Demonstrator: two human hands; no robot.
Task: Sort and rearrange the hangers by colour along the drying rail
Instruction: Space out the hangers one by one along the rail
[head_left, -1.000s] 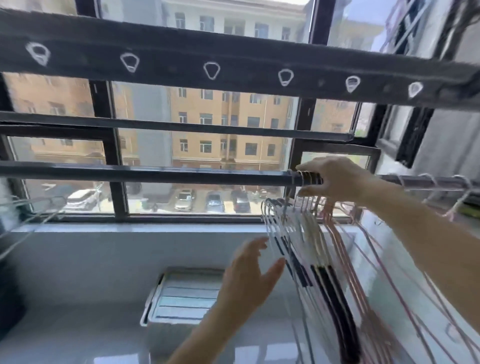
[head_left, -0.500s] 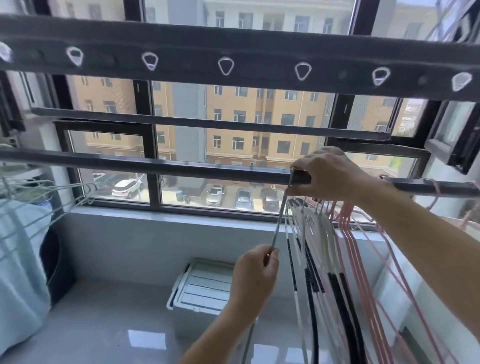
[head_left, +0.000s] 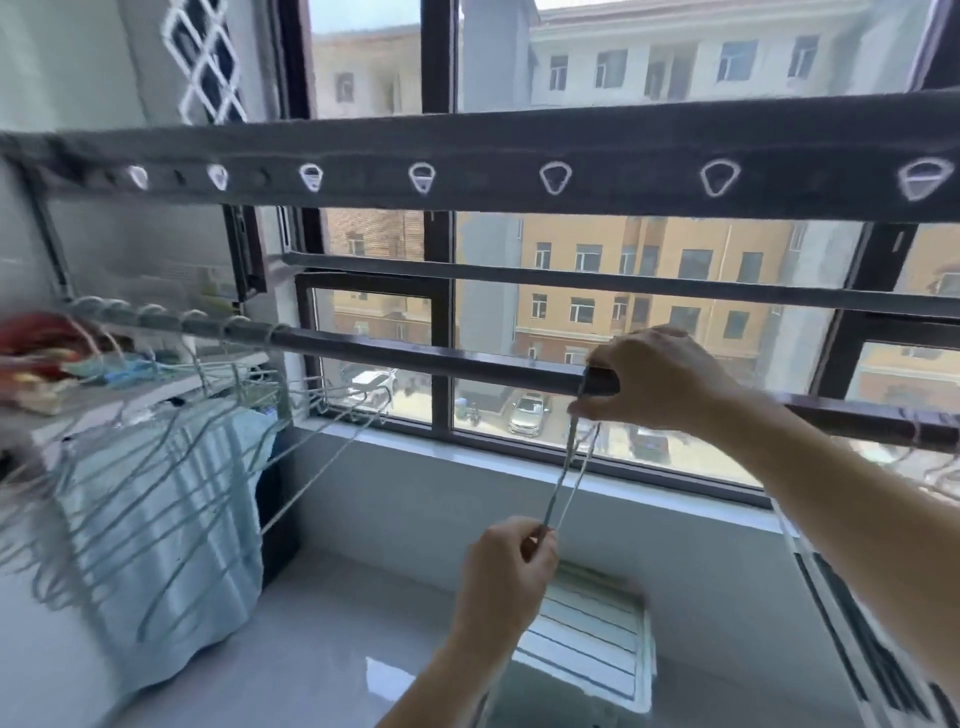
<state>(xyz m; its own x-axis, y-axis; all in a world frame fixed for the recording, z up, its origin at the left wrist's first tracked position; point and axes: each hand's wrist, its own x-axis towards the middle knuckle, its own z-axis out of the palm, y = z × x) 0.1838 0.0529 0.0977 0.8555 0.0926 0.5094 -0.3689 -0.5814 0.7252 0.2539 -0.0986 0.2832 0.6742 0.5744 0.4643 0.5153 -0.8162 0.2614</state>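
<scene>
On the rail (head_left: 415, 358), pale blue hangers (head_left: 156, 467) crowd the left end. Mid-rail hangs a thin grey hanger (head_left: 569, 478): your right hand (head_left: 660, 379) pinches its hook, your left hand (head_left: 504, 577) pinches its wires below.

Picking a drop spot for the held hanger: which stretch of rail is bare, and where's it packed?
Bare: the rail between the pale hangers on the left and the right hand gripping the held hanger at its top. Crowded: the left end, hooks bunched. Past that hand, blurred hooks near the frame edge.
</scene>
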